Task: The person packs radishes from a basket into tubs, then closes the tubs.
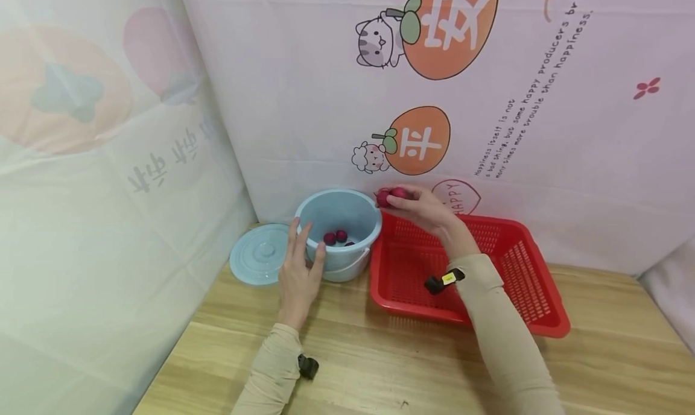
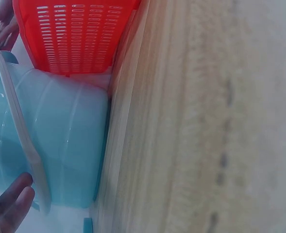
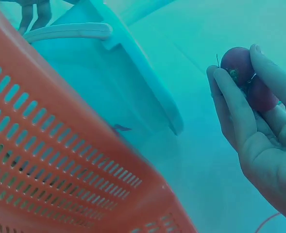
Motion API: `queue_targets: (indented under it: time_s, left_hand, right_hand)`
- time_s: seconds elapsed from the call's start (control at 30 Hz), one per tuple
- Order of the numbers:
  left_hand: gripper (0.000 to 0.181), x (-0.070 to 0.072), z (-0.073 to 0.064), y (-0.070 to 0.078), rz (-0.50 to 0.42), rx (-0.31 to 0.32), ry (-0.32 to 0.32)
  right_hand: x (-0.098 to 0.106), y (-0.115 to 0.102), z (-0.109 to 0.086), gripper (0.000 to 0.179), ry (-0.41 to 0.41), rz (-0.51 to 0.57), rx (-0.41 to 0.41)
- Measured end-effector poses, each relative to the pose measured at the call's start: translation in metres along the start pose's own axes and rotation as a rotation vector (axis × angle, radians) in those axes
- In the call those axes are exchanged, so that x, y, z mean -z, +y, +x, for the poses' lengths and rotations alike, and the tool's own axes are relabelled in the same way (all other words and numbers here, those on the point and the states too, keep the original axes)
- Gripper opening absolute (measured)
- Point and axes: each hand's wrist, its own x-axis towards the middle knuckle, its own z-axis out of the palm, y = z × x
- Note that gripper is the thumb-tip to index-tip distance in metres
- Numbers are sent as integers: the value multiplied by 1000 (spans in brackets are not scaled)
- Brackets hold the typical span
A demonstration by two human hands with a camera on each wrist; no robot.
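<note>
My right hand (image 1: 423, 211) holds two dark red radishes (image 3: 237, 62) between thumb and fingers, above the far left corner of the red basket (image 1: 382, 299) and just right of the bucket's rim. A green tuft and a thin root show on one in the right wrist view. The light blue bucket (image 1: 339, 259) stands upright with several similar radishes (image 1: 329, 239) at its bottom. At its front left my left hand (image 1: 298, 276) has its fingers extended along the rim, the fingertips right at the edge. In the left wrist view two fingers (image 2: 17, 206) overlap the bucket's side.
A round light blue lid (image 1: 259, 255) lies left of the bucket on the wooden table (image 1: 369, 367). The bucket's pale handle (image 1: 347, 269) hangs down its front. Printed white cloth (image 1: 304, 89) rises behind and at the left.
</note>
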Motion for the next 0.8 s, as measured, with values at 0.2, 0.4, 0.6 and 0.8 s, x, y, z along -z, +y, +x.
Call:
queue_targets:
  time_s: [0.2,0.4,0.6,0.8]
  left_hand:
    - [57,0,0,0,7,15,-15]
    - [58,1,1,-1,4,23,-19]
    - [58,-1,2,-2,6,19,-14]
    - [58,-1,1,-3,4,24,-20]
  right_hand:
    - [-14,4,7,50,-22,-35,-5]
    - [-29,7,16,44,-56,-117,14]
    - [-45,11,24,41,-84,-191,44]
    - [-59,15,28,39,-89,-369,98]
